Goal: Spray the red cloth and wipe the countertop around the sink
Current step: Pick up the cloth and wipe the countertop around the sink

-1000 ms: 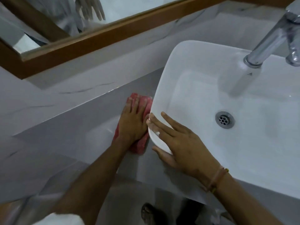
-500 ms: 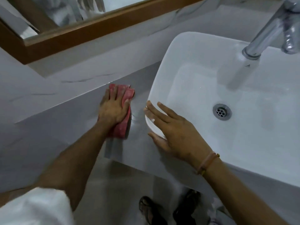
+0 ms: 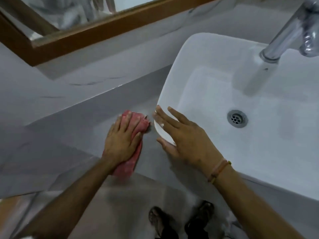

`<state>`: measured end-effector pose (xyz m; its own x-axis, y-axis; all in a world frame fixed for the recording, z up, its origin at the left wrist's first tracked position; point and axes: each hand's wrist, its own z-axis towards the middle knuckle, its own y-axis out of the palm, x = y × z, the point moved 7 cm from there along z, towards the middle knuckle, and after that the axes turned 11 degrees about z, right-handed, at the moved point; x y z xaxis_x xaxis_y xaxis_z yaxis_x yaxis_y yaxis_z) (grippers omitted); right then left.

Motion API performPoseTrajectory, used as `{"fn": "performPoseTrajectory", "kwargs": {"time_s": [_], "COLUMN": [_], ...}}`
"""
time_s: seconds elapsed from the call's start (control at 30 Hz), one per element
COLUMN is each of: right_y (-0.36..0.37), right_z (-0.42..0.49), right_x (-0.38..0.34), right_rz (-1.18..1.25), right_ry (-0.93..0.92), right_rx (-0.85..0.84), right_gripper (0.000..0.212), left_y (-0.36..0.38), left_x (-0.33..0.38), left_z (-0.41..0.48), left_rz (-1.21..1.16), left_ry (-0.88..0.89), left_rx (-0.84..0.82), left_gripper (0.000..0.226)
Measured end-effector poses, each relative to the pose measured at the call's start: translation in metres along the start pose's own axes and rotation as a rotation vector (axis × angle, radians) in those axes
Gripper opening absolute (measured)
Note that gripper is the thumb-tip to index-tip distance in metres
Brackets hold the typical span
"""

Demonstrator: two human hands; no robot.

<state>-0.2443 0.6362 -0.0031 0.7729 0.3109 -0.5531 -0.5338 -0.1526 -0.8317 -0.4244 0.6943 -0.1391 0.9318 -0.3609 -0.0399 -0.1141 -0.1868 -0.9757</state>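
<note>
My left hand (image 3: pixel 121 141) presses flat on the folded red cloth (image 3: pixel 126 167), which lies on the grey countertop (image 3: pixel 72 128) just left of the white basin (image 3: pixel 198 54). The cloth's far end almost touches the basin's near-left corner. My right hand (image 3: pixel 186 138) rests on that corner of the basin's rim, fingers spread and holding nothing, with a thin bracelet on the wrist. No spray bottle is in view.
A chrome faucet (image 3: pixel 286 33) reaches over the basin from the top right, above the drain (image 3: pixel 237 118). A wood-framed mirror (image 3: pixel 96 30) hangs on the back wall. The counter's front edge runs under my forearms; my sandalled feet (image 3: pixel 181 219) stand on the floor below.
My left hand has slid the red cloth away from the basin and then back towards its corner. My right hand has stayed on the basin's rim.
</note>
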Motion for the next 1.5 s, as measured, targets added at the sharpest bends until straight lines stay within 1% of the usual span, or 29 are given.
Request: {"fn": "performPoseTrajectory", "kwargs": {"time_s": [0.07,0.13,0.2,0.27,0.4,0.43,0.5,0.57,0.63,0.73,0.8,0.87,0.93,0.97,1.0,1.03,1.07,1.1,1.13,1.17,1.2,1.23,1.27,1.3,1.33,1.37,1.4,1.5], "right_y": [0.001,0.001,0.001,-0.001,0.000,0.001,0.000,0.001,0.001,0.001,0.000,0.001,0.000,-0.004,-0.011,-0.017,-0.021,-0.018,-0.006,0.015,0.039,0.061,0.079,0.091,0.099,0.105,0.110,0.122], "right_z": [0.000,0.001,0.001,0.002,0.002,0.001,0.001,-0.001,-0.003,-0.003,-0.002,0.000,0.001,0.000,-0.003,-0.009,-0.022,-0.041,-0.059,-0.071,-0.076,-0.075,-0.068,-0.060,-0.052,-0.042,-0.029,0.003], "right_x": [0.000,-0.002,-0.001,-0.001,0.001,0.001,0.000,0.000,0.000,-0.003,-0.005,-0.004,-0.002,-0.004,-0.010,-0.018,-0.028,-0.038,-0.050,-0.058,-0.061,-0.055,-0.043,-0.027,-0.014,-0.008,-0.009,-0.021], "right_rz": [0.009,0.009,0.001,-0.008,-0.024,-0.020,0.002,0.017,0.012,0.006,-0.006,-0.021,-0.069,-0.115,-0.181,-0.232,-0.238,-0.190,-0.135,-0.105,-0.080,-0.019,0.081,0.172,0.207,0.216,0.223,0.283], "right_ry": [-0.004,-0.016,-0.016,-0.017,0.007,0.011,0.017,0.019,0.008,-0.015,-0.031,-0.016,0.012,0.002,-0.041,-0.110,-0.197,-0.277,-0.353,-0.388,-0.358,-0.233,-0.029,0.201,0.400,0.524,0.572,0.640], "right_rx": [-0.010,-0.009,-0.021,-0.019,-0.058,-0.063,-0.071,-0.083,-0.063,-0.037,-0.028,-0.047,-0.068,-0.048,0.019,0.142,0.302,0.427,0.454,0.384,0.280,0.181,0.124,0.113,0.120,0.139,0.157,0.209], "right_gripper": [0.061,0.062,0.063,0.062,0.063,0.062,0.061,0.061,0.061,0.060,0.059,0.060,0.063,0.063,0.060,0.052,0.040,0.028,0.021,0.017,0.017,0.020,0.026,0.036,0.045,0.052,0.056,0.065], "left_y": [-0.013,-0.022,-0.023,-0.020,-0.019,-0.017,-0.008,0.006,0.012,0.006,-0.001,-0.006,-0.009,-0.010,-0.013,-0.015,-0.017,-0.018,-0.019,-0.021,-0.023,-0.023,-0.022,-0.022,-0.023,-0.024,-0.026,-0.029], "left_x": [-0.001,0.005,0.020,0.036,0.066,0.072,0.080,0.078,0.060,0.031,0.018,0.017,0.027,0.033,0.038,0.040,0.038,0.032,0.024,0.017,0.010,0.007,0.006,0.004,0.003,-0.001,-0.005,-0.015], "left_z": [0.037,0.074,0.092,0.087,0.042,0.027,-0.008,-0.041,-0.051,-0.023,0.010,0.044,0.066,0.070,0.069,0.061,0.048,0.031,0.012,-0.006,-0.021,-0.030,-0.035,-0.034,-0.030,-0.025,-0.019,-0.001], "left_rz": [-0.001,0.001,0.048,0.033,-0.055,-0.068,-0.091,-0.078,-0.046,0.023,0.031,0.040,0.054,0.050,0.024,-0.046,-0.163,-0.289,-0.382,-0.391,-0.340,-0.297,-0.297,-0.340,-0.397,-0.451,-0.497,-0.584], "left_ry": [-0.038,-0.054,-0.066,-0.083,-0.036,-0.039,-0.049,-0.050,-0.054,-0.038,-0.071,-0.100,-0.112,-0.111,-0.107,-0.118,-0.158,-0.231,-0.329,-0.421,-0.478,-0.499,-0.499,-0.493,-0.493,-0.508,-0.534,-0.595], "left_rx": [0.018,0.000,-0.028,-0.033,0.029,0.049,0.075,0.045,0.002,-0.020,-0.023,-0.054,-0.092,-0.100,-0.090,-0.069,-0.035,0.006,0.056,0.101,0.128,0.134,0.130,0.123,0.117,0.107,0.095,0.031], "left_gripper": [0.061,0.062,0.069,0.077,0.089,0.086,0.073,0.063,0.062,0.064,0.063,0.064,0.070,0.073,0.075,0.074,0.073,0.071,0.070,0.068,0.065,0.062,0.059,0.056,0.053,0.052,0.051,0.054]}}
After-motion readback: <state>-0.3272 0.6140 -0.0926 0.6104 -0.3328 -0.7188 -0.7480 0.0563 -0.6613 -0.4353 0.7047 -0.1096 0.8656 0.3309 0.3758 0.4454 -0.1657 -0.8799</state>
